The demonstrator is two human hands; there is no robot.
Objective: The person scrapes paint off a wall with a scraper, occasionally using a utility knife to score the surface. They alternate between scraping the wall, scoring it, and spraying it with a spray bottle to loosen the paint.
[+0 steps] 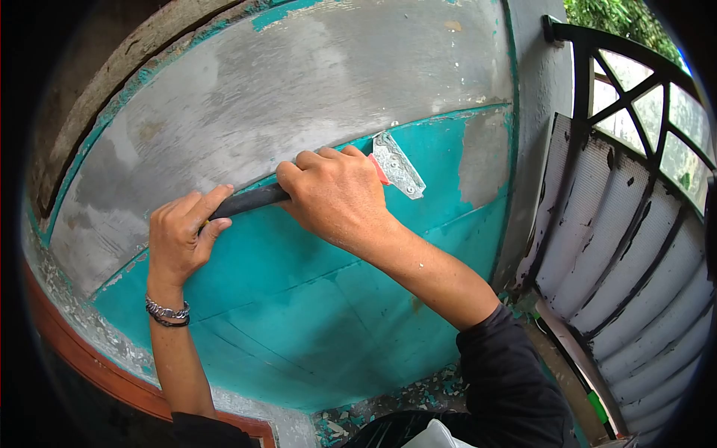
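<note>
A long-handled paint scraper (256,200) lies slantwise across the wall, its dark handle spanning my two hands. My left hand (178,237), closed, grips the handle's rear end. Closer to the head, my right hand (336,193) wraps round the handle with the knuckles up. The scraper's metal head (398,166), dusty and with a red part beside it, overlaps the teal paint (448,153) just below a horizontal groove. Bare grey wall surface (299,89) spreads above that groove, and a smaller scraped grey patch (484,157) shows right of the head.
A black metal gate (653,78) with pale corrugated sheeting (627,231) stands at the right. Paint flakes (336,425) litter the ground along the wall's foot. A reddish-brown frame edge (97,373) curves along the lower left.
</note>
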